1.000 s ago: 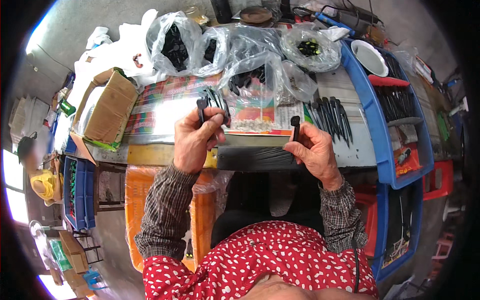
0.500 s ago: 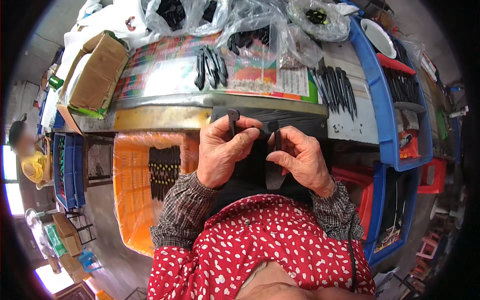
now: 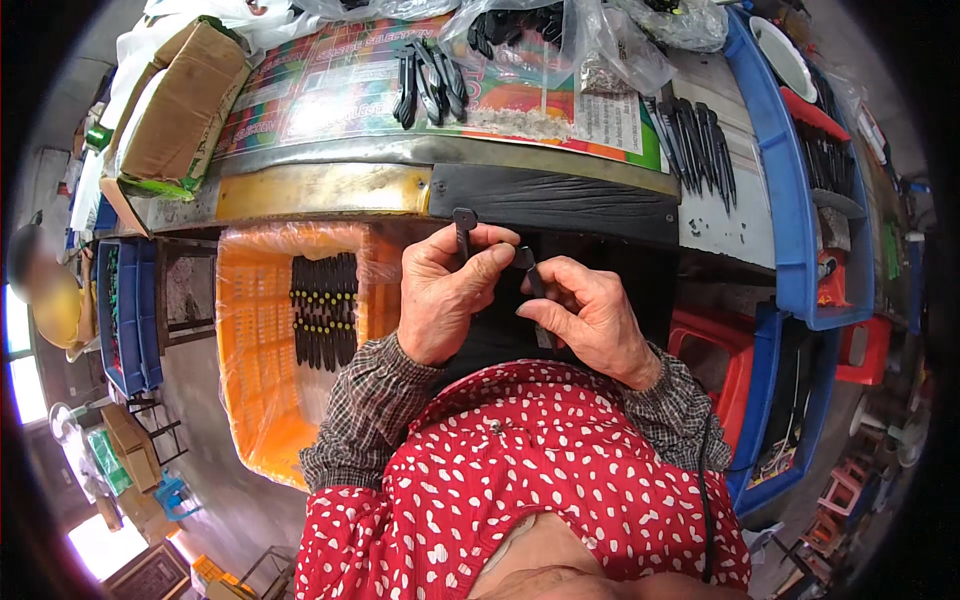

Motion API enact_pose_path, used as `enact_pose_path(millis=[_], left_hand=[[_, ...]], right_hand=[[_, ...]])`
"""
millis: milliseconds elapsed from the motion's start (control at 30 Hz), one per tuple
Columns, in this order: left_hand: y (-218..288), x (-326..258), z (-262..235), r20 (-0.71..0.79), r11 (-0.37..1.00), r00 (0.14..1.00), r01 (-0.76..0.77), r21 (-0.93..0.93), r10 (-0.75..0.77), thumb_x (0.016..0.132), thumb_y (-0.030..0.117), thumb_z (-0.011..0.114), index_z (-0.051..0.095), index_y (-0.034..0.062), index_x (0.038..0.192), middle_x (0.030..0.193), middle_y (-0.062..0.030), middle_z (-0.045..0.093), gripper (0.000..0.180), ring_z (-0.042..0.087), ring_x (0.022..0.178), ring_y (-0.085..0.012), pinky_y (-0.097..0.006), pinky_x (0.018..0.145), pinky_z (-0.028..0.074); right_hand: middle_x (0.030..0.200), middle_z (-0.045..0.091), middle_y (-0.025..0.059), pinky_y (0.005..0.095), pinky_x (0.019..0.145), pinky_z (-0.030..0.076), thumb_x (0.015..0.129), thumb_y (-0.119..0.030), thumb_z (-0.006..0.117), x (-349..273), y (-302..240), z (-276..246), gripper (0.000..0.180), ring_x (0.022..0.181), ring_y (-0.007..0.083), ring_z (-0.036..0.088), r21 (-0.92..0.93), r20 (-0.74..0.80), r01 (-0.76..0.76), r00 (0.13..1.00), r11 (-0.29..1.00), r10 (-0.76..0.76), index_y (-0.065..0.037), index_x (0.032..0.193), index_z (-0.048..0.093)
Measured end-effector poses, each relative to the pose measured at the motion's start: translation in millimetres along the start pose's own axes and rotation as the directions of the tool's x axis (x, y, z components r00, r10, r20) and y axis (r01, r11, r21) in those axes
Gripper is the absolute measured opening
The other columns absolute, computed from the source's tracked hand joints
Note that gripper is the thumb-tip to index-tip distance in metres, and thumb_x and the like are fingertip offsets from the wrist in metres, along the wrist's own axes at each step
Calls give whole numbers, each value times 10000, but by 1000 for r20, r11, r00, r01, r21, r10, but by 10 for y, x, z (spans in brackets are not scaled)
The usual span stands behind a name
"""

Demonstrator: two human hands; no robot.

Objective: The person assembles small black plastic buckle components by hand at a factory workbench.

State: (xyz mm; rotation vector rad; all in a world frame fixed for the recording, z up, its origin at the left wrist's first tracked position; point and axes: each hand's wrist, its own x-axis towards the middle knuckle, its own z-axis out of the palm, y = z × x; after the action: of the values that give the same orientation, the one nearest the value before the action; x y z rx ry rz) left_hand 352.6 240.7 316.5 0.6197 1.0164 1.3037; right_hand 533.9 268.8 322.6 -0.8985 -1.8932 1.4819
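My left hand (image 3: 448,295) is closed on a slim black plastic piece (image 3: 464,222), whose rounded end stands up above the fingers. Thumb and forefinger are pinched together at its right side. My right hand (image 3: 592,318) grips a second black piece, a narrow stem (image 3: 535,282) with a flat lower part partly hidden behind the fingers. Its dark upper end (image 3: 523,257) is tilted left and meets the tips of my left thumb and forefinger; the exact contact is too small to tell. Both hands are over my lap, in front of the table edge (image 3: 555,200).
Slim black pieces lie on the table in one bunch (image 3: 428,85) and another at the right (image 3: 695,145). An orange basket (image 3: 262,360) lined with plastic holds rows of black pieces with yellow dots. A blue bin (image 3: 765,160), cardboard box (image 3: 180,110) and red stool (image 3: 715,345) surround the place.
My right hand has moved slightly left, and its piece now tilts with its top against my left fingertips. The left hand keeps its grip. The table has shifted up in view.
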Motion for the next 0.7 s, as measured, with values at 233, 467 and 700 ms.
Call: enact_pose_path(millis=[233,467,700], left_hand=[[-65,-13,-71,-10,1000,1000,-3,11,3,841,86,677,667,11,958,684,42,574,139,415,496,-5,-157,427,299],[-89,-21,-106,2,995,1000,-10,96,10,853,57,646,636,-13,1006,664,33,544,168,415,498,-20,-166,428,301],[-112,-10,-136,0,994,999,-37,101,38,847,55,656,661,8,964,663,51,563,126,435,510,-5,-155,440,315]], right_hand=[[680,555,55,250,515,428,814,-116,696,16,-8,55,214,577,91,530,31,19,-101,995,994,100,27,920,577],[643,532,29,236,507,408,820,-105,689,29,43,92,194,572,65,498,34,21,-114,993,993,114,23,910,576],[635,514,18,227,503,395,821,-92,684,37,77,115,179,577,44,473,54,25,-155,988,986,154,23,902,572]])
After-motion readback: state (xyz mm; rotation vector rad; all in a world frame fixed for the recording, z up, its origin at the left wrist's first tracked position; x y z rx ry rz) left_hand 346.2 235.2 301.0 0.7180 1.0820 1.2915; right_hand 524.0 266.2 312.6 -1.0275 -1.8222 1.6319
